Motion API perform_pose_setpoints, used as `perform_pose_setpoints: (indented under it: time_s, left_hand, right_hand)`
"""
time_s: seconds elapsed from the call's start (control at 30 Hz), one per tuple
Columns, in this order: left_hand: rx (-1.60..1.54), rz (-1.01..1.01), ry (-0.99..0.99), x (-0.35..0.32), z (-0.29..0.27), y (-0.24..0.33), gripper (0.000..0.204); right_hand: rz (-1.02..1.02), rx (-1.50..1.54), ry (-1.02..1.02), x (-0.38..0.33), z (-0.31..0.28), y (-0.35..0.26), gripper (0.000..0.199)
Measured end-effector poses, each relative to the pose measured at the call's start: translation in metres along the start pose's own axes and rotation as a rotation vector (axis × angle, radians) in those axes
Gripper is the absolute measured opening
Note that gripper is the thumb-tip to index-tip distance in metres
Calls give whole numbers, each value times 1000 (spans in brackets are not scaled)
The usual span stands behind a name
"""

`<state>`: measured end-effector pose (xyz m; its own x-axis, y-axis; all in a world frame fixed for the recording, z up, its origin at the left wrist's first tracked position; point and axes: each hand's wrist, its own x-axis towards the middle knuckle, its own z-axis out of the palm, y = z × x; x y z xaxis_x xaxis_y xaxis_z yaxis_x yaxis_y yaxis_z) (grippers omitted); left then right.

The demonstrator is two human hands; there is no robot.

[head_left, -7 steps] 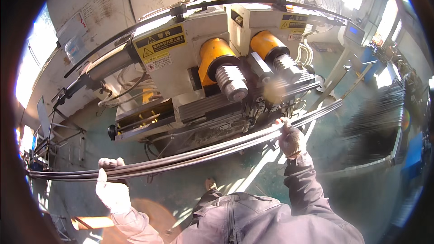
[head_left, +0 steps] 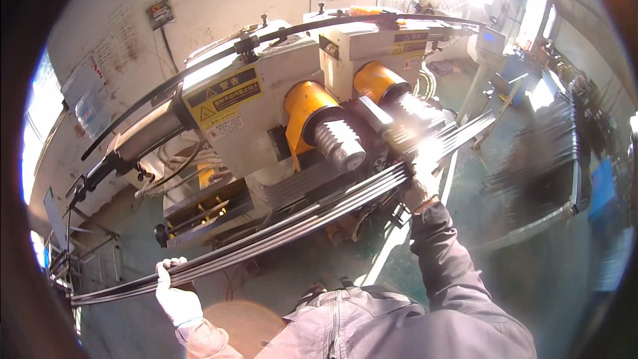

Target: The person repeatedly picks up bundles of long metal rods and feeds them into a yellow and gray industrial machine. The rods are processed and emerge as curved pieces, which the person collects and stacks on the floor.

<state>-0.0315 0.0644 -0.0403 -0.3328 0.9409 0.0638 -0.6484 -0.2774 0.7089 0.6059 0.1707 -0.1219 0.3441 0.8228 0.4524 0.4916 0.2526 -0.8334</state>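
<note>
Several long, thin metal rods (head_left: 286, 233) lie bundled across both my hands, running from the lower left up to the right. My gloved left hand (head_left: 178, 298) is closed round the bundle toward its left end. My gloved right hand (head_left: 419, 183) grips it toward the right end, partly washed out by sunlight. Just beyond the rods stands a pale machine (head_left: 232, 100) with two yellow housings. A ridged steel roller (head_left: 337, 143) sticks out from the left housing, close above the bundle. The right-hand roller is blurred by glare near my right hand.
A big rack (head_left: 541, 223) of dark rods stands on the right. A small control box (head_left: 490, 41) tops a post at the back right. A curved dark bar (head_left: 199, 66) spans the machine's top. Metal frames (head_left: 86, 252) stand at the left.
The bundle has tilted more, its right part rising toward the rollers and its left end dropping. My right hand has come nearer the machine. The whole view has also shifted.
</note>
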Motion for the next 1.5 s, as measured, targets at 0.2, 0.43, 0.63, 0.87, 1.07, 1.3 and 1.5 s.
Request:
perform_pose_setpoints:
  time_s: [0.2, 0.43, 0.63, 0.87, 1.07, 1.3, 1.5]
  left_hand:
    - [94, -184, 217, 49, -4, -62, 23]
    - [365, -475, 306, 60, 49, -121, 34]
    - [-168, -419, 267, 76, 31, -116, 39]
    - [-46, -185, 329, 120, -47, -61, 37]
    - [53, -171, 259, 105, -1, -106, 41]
    - [-153, -476, 182, 93, 59, -181, 40]
    - [-50, -234, 284, 120, 3, -124, 37]
  right_hand:
    - [127, -66, 181, 31, 44, -14, 32]
    - [618, 342, 217, 72, 77, -3, 31]
    - [740, 750, 394, 92, 116, 48, 25]
    - [465, 758, 494, 82, 120, 41, 24]
    - [639, 678, 477, 87, 118, 43, 25]
    - [682, 565, 386, 83, 125, 55, 23]
    - [765, 760, 384, 89, 112, 35, 16]
